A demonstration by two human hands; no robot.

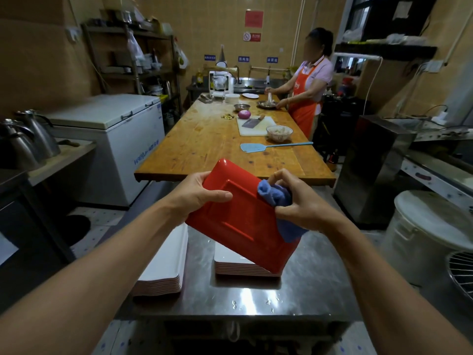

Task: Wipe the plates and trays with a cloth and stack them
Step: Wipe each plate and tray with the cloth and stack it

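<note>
Item one: red rectangular tray (238, 221), held in the air above the steel counter (307, 285), underside toward me, tilted with its far corner up. My left hand (197, 196) grips its left edge, thumb lying across the underside, fingers curled behind the rim. My right hand (297, 201) clutches a bunched blue cloth (275, 194) and presses it against the tray's right edge; a tail of the cloth hangs below the wrist.

Item two: stack of white trays with pinkish edges (240, 265), on the counter directly beneath the red tray and partly hidden by it.

Item three: second, larger stack of white trays (163, 267), at the counter's left edge, just beside the first stack.

Item four: water droplets (256, 304) scattered on the counter's near part.

Item five: long wooden table (204, 142) beyond the counter, bearing a white cutting board (256, 125) with a cleaver (252, 122), a red onion (244, 114), a bowl (279, 131) and a blue fly swatter (271, 146).

Item six: a person in an orange apron (307, 98), standing at the table's far right side.
</note>
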